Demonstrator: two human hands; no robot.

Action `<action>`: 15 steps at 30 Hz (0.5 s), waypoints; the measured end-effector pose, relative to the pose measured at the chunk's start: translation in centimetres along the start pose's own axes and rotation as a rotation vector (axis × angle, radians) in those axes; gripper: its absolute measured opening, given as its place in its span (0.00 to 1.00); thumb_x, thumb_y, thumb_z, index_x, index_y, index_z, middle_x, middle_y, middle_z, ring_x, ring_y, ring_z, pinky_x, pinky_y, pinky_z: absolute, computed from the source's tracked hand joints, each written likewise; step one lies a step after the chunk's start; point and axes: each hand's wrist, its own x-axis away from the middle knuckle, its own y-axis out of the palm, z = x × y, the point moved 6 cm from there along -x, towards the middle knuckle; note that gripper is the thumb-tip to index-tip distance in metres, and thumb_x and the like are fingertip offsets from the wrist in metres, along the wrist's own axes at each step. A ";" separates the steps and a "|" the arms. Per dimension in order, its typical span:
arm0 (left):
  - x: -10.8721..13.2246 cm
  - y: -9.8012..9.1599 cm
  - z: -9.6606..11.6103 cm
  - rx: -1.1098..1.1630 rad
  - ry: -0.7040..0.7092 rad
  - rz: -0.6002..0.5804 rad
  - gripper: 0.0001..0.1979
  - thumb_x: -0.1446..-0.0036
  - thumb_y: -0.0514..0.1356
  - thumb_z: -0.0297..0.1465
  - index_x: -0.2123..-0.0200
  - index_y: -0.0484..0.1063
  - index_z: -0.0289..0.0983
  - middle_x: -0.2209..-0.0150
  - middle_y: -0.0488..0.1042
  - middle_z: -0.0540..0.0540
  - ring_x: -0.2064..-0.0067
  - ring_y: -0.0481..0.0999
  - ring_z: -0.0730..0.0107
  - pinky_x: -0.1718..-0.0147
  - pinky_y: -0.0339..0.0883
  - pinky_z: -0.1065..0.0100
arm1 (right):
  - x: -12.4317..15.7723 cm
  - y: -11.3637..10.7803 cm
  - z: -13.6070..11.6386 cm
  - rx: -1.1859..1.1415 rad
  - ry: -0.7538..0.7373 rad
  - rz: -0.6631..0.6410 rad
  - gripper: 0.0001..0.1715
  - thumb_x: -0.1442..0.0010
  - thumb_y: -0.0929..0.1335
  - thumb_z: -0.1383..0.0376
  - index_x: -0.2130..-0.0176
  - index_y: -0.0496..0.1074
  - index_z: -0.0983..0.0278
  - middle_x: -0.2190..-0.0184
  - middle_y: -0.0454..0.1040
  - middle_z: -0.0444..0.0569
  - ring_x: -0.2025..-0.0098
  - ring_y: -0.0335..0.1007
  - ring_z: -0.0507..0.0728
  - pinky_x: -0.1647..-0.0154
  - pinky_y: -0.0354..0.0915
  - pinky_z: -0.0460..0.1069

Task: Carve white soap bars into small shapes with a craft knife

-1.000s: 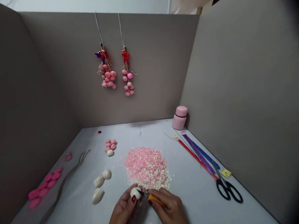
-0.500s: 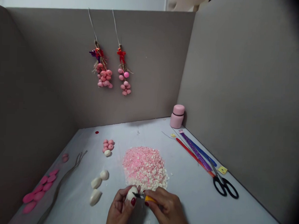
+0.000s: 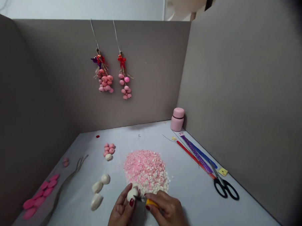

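Note:
At the bottom centre, my left hand is closed round a rounded white piece, thumb in front and fingers behind. My right hand grips a knife with a yellow handle, its dark blade pointing left against the white piece. Just beyond both hands lies a heap of pink and white shavings. Three larger white pieces rest on the table left of my left hand. Farther back, a small white piece touches a cluster of pink balls.
Bright pink pieces and twine lie at the left. Two pink bunches hang on the back panel. A pink jar, ribbons and black-handled scissors are along the right panel.
The camera view has tilted slightly upward. In my left hand the white piece has turned a little, and its fingers have shifted; the knife stays close against it.

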 end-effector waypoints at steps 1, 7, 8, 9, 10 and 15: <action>-0.1 -0.1 -0.2 -0.002 -0.014 -0.008 0.24 0.65 0.76 0.34 0.61 0.79 0.38 0.63 0.84 0.41 0.58 0.81 0.55 0.56 0.71 0.63 | 0.1 0.1 -0.3 0.015 -0.024 -0.020 0.15 0.34 0.63 0.59 0.54 0.77 0.59 0.72 0.76 0.48 0.71 0.74 0.55 0.70 0.66 0.46; -0.2 -0.6 -0.7 -0.073 -0.023 -0.025 0.21 0.67 0.77 0.36 0.65 0.81 0.37 0.67 0.84 0.40 0.58 0.81 0.51 0.53 0.69 0.58 | 0.0 0.2 -0.3 0.077 -0.037 -0.066 0.17 0.33 0.61 0.58 0.53 0.76 0.59 0.73 0.75 0.48 0.71 0.73 0.56 0.72 0.65 0.47; -0.1 -0.6 -0.6 -0.090 -0.021 -0.029 0.21 0.67 0.77 0.36 0.65 0.81 0.37 0.66 0.84 0.40 0.58 0.81 0.50 0.53 0.69 0.57 | 0.0 0.1 -0.1 0.071 -0.023 -0.065 0.17 0.33 0.62 0.58 0.53 0.76 0.59 0.73 0.75 0.48 0.71 0.73 0.56 0.72 0.65 0.47; 0.0 -0.5 -0.5 -0.106 -0.018 -0.033 0.22 0.66 0.76 0.37 0.65 0.81 0.37 0.66 0.84 0.39 0.58 0.81 0.49 0.52 0.68 0.56 | -0.1 0.0 0.2 0.061 0.005 -0.056 0.17 0.33 0.62 0.59 0.53 0.76 0.59 0.72 0.76 0.48 0.70 0.74 0.56 0.71 0.65 0.47; 0.1 -0.5 -0.4 -0.121 -0.014 -0.036 0.22 0.66 0.76 0.37 0.65 0.81 0.36 0.66 0.84 0.38 0.57 0.81 0.48 0.51 0.67 0.55 | -0.1 -0.2 0.6 0.048 0.045 -0.039 0.16 0.33 0.62 0.59 0.54 0.77 0.59 0.70 0.76 0.49 0.69 0.74 0.56 0.70 0.66 0.47; 0.4 0.2 -0.1 -0.127 -0.011 -0.047 0.22 0.66 0.76 0.36 0.65 0.81 0.35 0.66 0.84 0.38 0.55 0.80 0.47 0.49 0.66 0.56 | -0.4 -1.0 1.5 -0.010 0.134 0.068 0.14 0.35 0.64 0.59 0.57 0.78 0.59 0.69 0.78 0.49 0.68 0.75 0.57 0.68 0.67 0.47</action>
